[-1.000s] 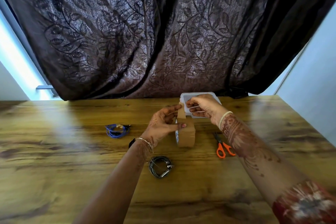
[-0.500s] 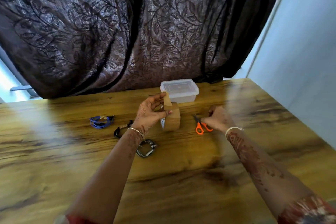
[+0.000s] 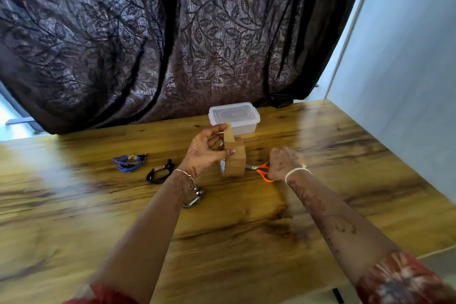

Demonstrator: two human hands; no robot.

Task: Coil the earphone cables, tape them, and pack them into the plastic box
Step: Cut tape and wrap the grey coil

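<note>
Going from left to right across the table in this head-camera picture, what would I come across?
Blue earphone coil → black earphone coil → left hand → tape roll, which that hand holds → orange scissors → right hand, gripping the scissors' handles.

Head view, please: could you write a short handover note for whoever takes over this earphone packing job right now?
The left hand pinches a strip pulled up from the tape roll, which stands on edge on the table.
The right hand grips the scissors by the orange handles.
The blue coil, black coil and grey coil lie left of the roll, the grey one partly under the left wrist.
The box sits behind the roll, lid on.
Done: coiling. Left: cut the strip, tape where needed, open the box, pack.
</note>
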